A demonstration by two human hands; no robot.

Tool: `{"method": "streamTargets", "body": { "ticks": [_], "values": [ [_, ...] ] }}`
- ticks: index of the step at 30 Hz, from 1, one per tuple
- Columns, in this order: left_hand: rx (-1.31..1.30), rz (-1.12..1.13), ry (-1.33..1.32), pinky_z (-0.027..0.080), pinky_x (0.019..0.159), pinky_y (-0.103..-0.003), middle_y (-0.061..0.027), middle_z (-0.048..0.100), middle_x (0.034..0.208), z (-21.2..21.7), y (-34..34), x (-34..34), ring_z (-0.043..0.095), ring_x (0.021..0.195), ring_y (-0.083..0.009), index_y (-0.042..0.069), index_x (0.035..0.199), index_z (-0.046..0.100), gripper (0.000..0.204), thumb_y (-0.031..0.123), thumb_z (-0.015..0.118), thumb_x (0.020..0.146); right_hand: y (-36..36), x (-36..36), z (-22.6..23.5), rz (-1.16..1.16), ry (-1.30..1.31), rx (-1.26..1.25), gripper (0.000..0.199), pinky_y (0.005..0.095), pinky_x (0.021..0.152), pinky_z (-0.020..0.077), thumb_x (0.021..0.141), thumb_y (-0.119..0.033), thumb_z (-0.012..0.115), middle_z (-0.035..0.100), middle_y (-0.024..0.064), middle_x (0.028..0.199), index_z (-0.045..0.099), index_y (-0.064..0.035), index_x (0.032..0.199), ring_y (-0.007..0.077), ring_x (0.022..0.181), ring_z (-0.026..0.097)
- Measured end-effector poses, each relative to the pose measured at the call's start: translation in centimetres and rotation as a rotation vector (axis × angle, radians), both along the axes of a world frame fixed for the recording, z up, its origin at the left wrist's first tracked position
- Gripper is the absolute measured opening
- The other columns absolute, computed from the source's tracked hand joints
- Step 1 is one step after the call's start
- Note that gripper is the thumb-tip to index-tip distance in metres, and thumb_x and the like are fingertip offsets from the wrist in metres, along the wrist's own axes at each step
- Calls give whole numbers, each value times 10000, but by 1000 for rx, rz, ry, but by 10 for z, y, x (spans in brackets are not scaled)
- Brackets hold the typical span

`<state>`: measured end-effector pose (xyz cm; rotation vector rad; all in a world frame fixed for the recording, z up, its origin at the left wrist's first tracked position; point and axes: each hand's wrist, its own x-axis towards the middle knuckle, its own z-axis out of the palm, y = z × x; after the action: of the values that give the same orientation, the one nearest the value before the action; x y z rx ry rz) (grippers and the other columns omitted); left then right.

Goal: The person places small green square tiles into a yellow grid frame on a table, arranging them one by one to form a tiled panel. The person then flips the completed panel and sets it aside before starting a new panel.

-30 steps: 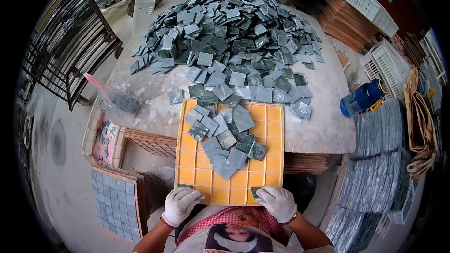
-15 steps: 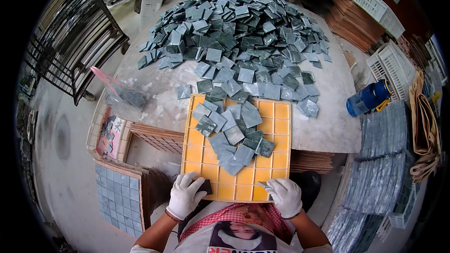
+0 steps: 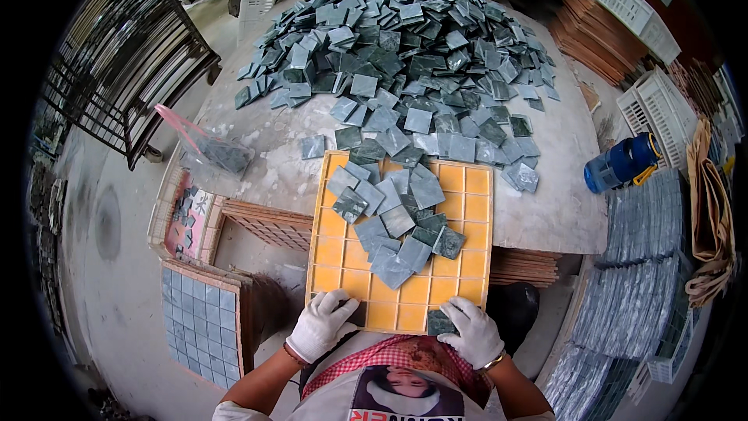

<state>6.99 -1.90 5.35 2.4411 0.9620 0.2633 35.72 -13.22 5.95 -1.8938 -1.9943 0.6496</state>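
A yellow gridded tray (image 3: 471, 222) lies before me, its far part resting on the table. Loose grey-green stone tiles (image 3: 393, 267) are heaped over its middle and far cells. My left hand (image 3: 319, 327), in a white glove, is closed at the near left corner on a dark tile (image 3: 358, 314), partly hidden by the fingers. My right hand (image 3: 474, 332), also gloved, has thumb and fingers closed at the edge of a dark green tile (image 3: 441, 323) lying almost flat over a near right cell.
A large tile pile (image 3: 397, 47) covers the far table (image 3: 545, 218). At left sit a plastic bag (image 3: 222, 152) and a tile-filled panel (image 3: 199, 320). To the right are a blue bottle (image 3: 619, 165), white crates (image 3: 658, 113) and stacked wrapped tiles (image 3: 631, 296).
The tile in my right hand has gone from tilted, edge-on, to almost flat over the tray's near right cell. My left hand's tile shows less beyond the fingers. The whole view has shifted slightly.
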Motion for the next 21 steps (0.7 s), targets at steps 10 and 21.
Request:
{"method": "streamTargets", "body": {
  "ticks": [10, 21],
  "values": [
    [-106, 358, -291, 497, 656, -293, -133, 579, 998, 6, 11, -6, 589, 737, -230, -2, 1051, 614, 336, 2, 649, 716, 14, 0, 5, -58, -24, -51, 584, 368, 808, 477, 679, -284, 764, 525, 69, 1126, 531, -129, 1191, 273, 943, 592],
    [271, 310, -45, 485, 760, -410, -116, 519, 1165, -6, 12, 88, 554, 922, -315, 51, 1204, 523, 635, 296, 754, 665, 60, -1, 12, 37, -63, 90, 574, 353, 781, 496, 699, -294, 752, 540, 57, 1043, 523, -106, 1190, 248, 919, 601]
  ]
}}
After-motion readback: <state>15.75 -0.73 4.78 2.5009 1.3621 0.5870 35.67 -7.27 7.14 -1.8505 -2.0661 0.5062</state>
